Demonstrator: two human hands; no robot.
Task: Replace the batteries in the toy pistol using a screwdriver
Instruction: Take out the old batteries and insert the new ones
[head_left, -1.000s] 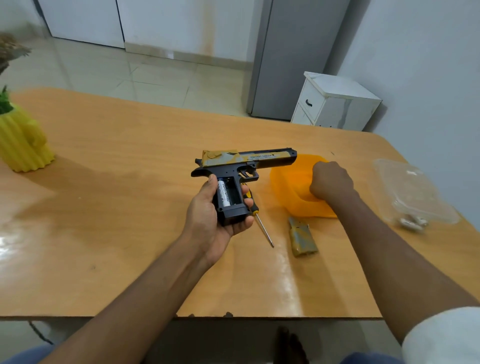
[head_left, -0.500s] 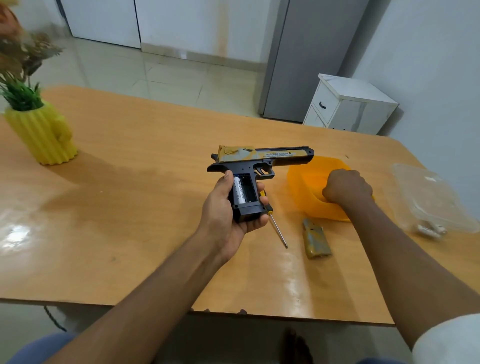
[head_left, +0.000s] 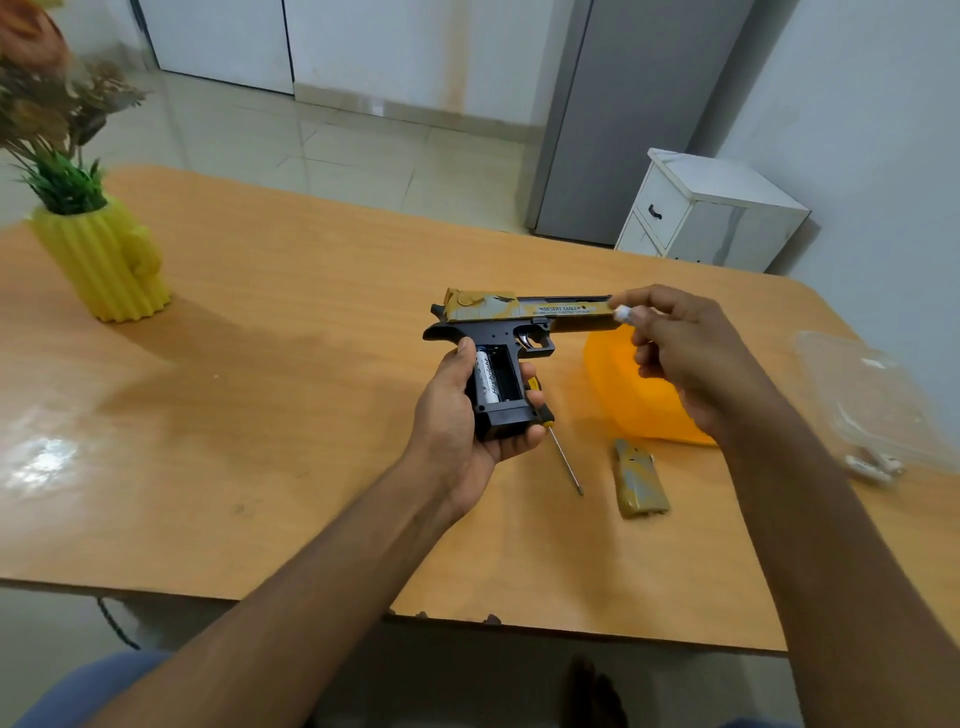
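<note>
Head view:
- The left hand (head_left: 462, 415), in the centre of the frame, grips the black handle of the pistol (head_left: 511, 332), thumb on the left edge and fingers curled round the right edge.
- The pistol is held above the table (head_left: 260, 415), barrel pointing toward the right of the frame; its handle compartment is uncovered.
- One battery (head_left: 485, 382) sits in the left slot of the compartment; the slot beside it shows dark.
- The right hand (head_left: 685, 353), right of centre, pinches a small white battery (head_left: 623, 313) between thumb and fingertips, right at the muzzle end of the barrel; the picture is blurred there.
- The screwdriver (head_left: 563, 457) lies on the table just below and right of the pistol handle, its yellow-black grip partly hidden by the left fingers, tip toward the lower right.
- The cover (head_left: 639, 480), camouflage-coloured, lies flat on the table right of the screwdriver tip.
- An orange bowl (head_left: 618, 395) stands under the right hand.
- A clear bag (head_left: 872, 400) lies at the right edge.
- A yellow pot (head_left: 104, 265) with a plant stands at the upper left.
</note>
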